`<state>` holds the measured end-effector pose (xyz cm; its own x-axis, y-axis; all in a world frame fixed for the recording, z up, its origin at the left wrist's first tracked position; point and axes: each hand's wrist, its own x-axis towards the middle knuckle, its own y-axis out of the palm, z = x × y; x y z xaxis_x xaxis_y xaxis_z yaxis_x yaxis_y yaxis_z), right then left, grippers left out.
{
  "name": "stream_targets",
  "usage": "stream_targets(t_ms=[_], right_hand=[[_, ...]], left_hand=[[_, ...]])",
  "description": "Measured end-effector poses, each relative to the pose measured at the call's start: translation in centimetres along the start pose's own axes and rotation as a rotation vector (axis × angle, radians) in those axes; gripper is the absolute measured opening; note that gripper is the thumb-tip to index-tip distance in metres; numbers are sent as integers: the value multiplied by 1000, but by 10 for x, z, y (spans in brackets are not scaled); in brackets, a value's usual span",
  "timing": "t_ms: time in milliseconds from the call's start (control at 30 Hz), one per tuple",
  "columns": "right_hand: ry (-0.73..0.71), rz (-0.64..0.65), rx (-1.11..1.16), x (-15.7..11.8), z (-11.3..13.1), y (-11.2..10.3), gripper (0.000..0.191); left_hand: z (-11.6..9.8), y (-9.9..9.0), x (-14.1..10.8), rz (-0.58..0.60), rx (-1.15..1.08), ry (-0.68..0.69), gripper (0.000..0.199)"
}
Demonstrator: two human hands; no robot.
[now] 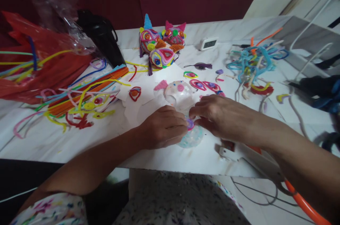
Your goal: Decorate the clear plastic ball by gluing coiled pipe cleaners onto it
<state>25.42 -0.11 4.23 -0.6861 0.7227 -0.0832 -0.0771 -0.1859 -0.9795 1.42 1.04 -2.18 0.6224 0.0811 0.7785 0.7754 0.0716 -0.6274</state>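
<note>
Near the front of the table, my left hand (166,127) is closed, with its fingertips pinching a small purple and pink pipe-cleaner piece (190,124). Closed fingers of my right hand (215,113) meet that same piece from the other side. Just below it lies a translucent rounded shell (193,138) with turquoise flecks. Beyond my fingers is a second clear shell (182,94) with coloured dots and a pink disc, beside a pink pipe-cleaner ear (160,85). Pink and purple eye shapes (205,85) rest above my right hand. My fingertips are partly hidden.
Colourful animal-head ornaments (162,46) stand at the back near a small digital display (209,44). Bundled pipe cleaners (87,92), a black bottle (99,35) and a red bag (53,65) fill the left. Tangled pipe cleaners (256,60) lie right. A whitish tool (231,153) sits under my right forearm.
</note>
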Motion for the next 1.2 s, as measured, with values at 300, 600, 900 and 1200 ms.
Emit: stream_targets(t_ms=[300,600,900,1200], right_hand=[[48,61,19,0,5,-9,19],[-23,-129,19,-6,-6,15,20],[81,98,39,-3,7,-9,20],[91,103,40,-3,6,-6,20]], left_hand=[[0,5,-5,-56,-4,-44,13],[-2,7,-2,-71,13,-55,9],[-6,0,-2,30,74,-68,7],[-6,-2,1,54,72,-48,6]])
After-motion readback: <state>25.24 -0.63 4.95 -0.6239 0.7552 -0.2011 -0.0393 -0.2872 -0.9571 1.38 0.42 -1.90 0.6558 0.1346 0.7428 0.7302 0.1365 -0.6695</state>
